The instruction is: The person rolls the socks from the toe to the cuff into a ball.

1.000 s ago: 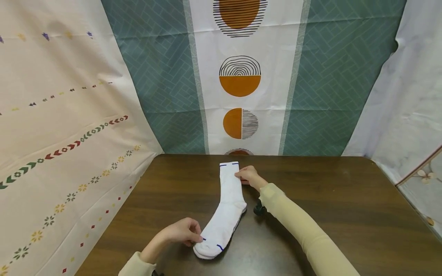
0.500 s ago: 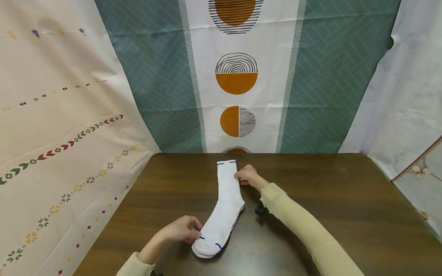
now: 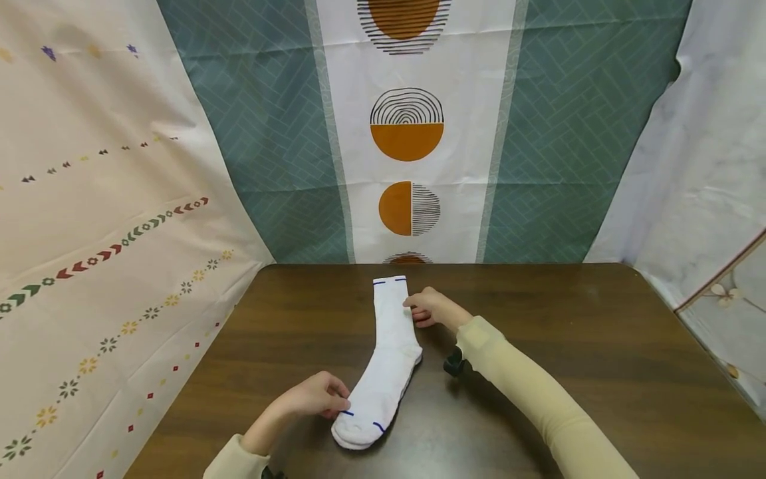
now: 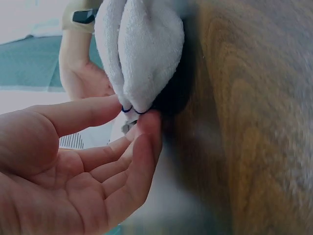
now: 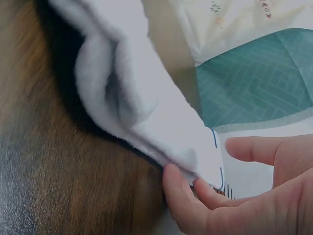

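Observation:
A pair of white socks (image 3: 385, 346) with blue marks at cuff and toe lies stacked lengthwise on the brown table, cuffs toward the back. My left hand (image 3: 317, 397) pinches the side edge near the toes; in the left wrist view, the socks' two layers (image 4: 146, 54) meet between thumb and fingertips. Beside the cuff, my right hand (image 3: 433, 309) touches the right edge. The right wrist view has some fingertips (image 5: 176, 181) against the lower edge of the socks (image 5: 161, 112), while another digit stands apart from the cuff.
The dark wooden table (image 3: 538, 372) extends on both sides of the socks. Behind it hangs a green and white cloth (image 3: 281, 166) with orange circles. A cream patterned cloth (image 3: 108, 299) covers the left side, and a pale cloth (image 3: 706, 186) the right.
My right hand's fingers have loosened and spread a little at the cuff edge. The left hand stays at the toe edge. The head view has shifted slightly; the socks lie the same way.

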{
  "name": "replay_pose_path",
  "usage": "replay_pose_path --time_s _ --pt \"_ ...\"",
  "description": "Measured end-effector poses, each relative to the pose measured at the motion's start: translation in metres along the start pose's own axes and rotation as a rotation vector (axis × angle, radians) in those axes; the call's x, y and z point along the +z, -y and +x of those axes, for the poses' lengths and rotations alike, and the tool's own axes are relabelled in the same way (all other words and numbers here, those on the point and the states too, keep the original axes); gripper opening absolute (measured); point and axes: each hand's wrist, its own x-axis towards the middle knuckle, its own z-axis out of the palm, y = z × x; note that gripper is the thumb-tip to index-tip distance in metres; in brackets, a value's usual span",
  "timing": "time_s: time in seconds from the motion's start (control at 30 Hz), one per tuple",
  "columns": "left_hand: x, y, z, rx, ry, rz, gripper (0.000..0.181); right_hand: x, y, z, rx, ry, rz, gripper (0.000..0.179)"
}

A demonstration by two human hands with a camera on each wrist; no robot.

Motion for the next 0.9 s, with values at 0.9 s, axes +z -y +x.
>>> replay_pose_path --time_s 0.9 --pt "0.022 -0.009 0.0 0.294 -0.155 0.52 0.038 0.008 -0.024 -0.016 -0.341 -0.136 -0.528 0.011"
